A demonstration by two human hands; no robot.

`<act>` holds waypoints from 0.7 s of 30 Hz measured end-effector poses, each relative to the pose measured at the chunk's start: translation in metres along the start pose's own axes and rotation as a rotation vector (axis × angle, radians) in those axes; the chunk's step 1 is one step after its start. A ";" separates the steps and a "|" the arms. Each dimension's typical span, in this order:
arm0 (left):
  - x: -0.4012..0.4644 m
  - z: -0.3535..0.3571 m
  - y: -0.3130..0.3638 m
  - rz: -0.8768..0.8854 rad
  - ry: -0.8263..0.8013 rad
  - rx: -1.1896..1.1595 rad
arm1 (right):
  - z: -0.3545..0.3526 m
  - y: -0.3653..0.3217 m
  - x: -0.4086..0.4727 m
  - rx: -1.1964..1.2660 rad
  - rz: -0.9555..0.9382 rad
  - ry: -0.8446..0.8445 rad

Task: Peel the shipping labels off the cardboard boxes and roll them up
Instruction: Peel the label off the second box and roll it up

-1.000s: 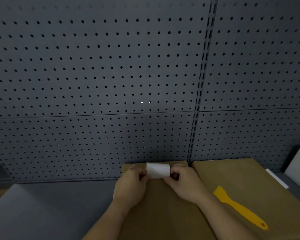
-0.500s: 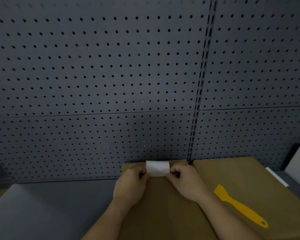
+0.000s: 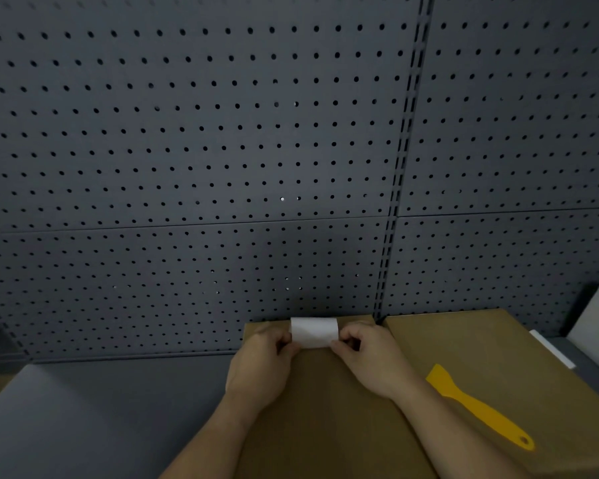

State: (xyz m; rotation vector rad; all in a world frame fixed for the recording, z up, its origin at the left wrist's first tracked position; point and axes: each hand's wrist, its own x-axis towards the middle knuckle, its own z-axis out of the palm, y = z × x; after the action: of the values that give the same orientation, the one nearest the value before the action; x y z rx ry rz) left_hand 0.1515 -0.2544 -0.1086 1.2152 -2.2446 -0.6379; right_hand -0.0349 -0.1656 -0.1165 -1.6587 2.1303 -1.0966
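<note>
Above the box point(image 3: 325, 409), near its far edge: label point(image 3: 314, 332) between left hand point(image 3: 261, 366) and right hand point(image 3: 370, 361), each grip pinching one end; long axis left–right, apparently partly rolled.

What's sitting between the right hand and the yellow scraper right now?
Nothing. In the head view, only bare brown cardboard box top shows between the right hand and the yellow scraper; the seam between the two boxes probably runs under the forearm.

white label point(image 3: 314, 331) slightly lower and more curled between both hands
</note>
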 end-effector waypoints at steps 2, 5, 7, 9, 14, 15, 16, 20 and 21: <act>-0.001 -0.001 0.001 0.004 0.004 -0.003 | 0.000 0.000 0.000 0.000 -0.004 0.004; -0.001 -0.002 0.002 0.006 0.009 -0.004 | 0.000 0.001 0.001 -0.001 -0.008 0.007; -0.001 -0.002 0.001 0.011 0.012 -0.011 | 0.000 0.001 0.000 -0.005 -0.011 0.007; -0.001 -0.001 0.001 0.019 0.014 -0.022 | 0.000 0.001 0.000 -0.008 -0.009 0.009; 0.001 0.001 -0.003 0.041 0.029 -0.033 | 0.000 0.000 0.000 -0.017 -0.004 0.006; 0.001 0.001 -0.003 0.045 0.029 -0.033 | 0.000 0.000 0.000 -0.017 -0.002 0.004; 0.002 0.001 -0.003 0.046 0.030 -0.033 | 0.001 0.001 0.001 -0.016 0.000 0.004; 0.002 0.002 -0.005 0.046 0.032 -0.034 | 0.000 0.000 0.000 -0.015 0.001 0.011; 0.002 0.002 -0.005 0.049 0.032 -0.034 | 0.000 0.000 0.000 -0.014 0.000 0.014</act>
State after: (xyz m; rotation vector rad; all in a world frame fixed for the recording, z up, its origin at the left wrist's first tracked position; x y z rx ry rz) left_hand 0.1526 -0.2584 -0.1132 1.1428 -2.2208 -0.6313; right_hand -0.0349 -0.1661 -0.1165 -1.6622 2.1518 -1.0991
